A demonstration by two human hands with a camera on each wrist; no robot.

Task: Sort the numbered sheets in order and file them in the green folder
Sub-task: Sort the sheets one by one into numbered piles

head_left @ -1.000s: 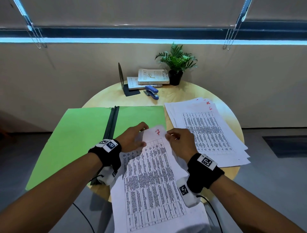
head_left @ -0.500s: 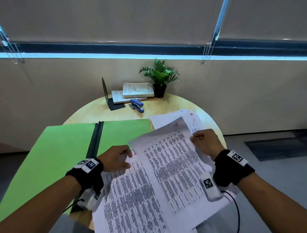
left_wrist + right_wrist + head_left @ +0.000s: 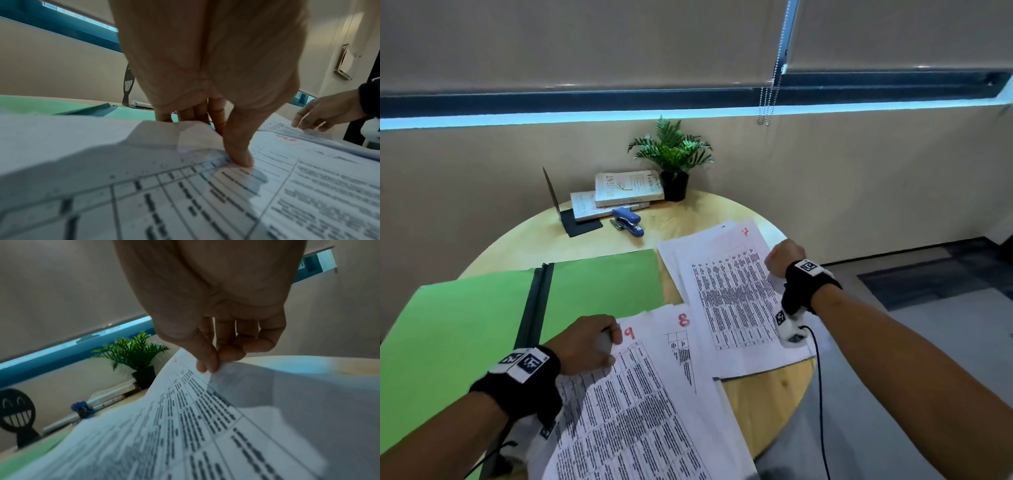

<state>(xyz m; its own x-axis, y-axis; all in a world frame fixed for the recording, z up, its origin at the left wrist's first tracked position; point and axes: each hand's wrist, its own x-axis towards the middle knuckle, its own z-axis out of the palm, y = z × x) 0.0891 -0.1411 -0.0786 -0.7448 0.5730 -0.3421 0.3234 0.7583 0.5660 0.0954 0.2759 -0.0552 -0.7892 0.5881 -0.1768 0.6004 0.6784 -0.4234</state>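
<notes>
The green folder (image 3: 599, 284) lies open on the left of the round table. My left hand (image 3: 599, 337) pinches the top corner of a near stack of printed sheets, thumb (image 3: 239, 155) on top; its top sheet is marked 9 (image 3: 619, 394), with sheet 8 (image 3: 688, 346) fanned out to its right. My right hand (image 3: 780, 258) pinches the right edge of the sheet marked 7 (image 3: 736, 298), which lies over the far-right pile (image 3: 671, 253). In the right wrist view, thumb and fingers (image 3: 209, 363) grip that sheet's edge (image 3: 197, 402).
At the table's back stand a potted plant (image 3: 674, 157), two stacked books (image 3: 619, 192), a blue stapler (image 3: 628, 221) and a black bookend (image 3: 554, 202). Bare table top (image 3: 763, 404) shows at the front right. A cable (image 3: 822, 394) hangs from my right wrist.
My right hand carried sheet 7 off the near stack, to the right, onto the far-right pile. Sheets 8 and 9 now show on the near stack. My left hand kept its hold.
</notes>
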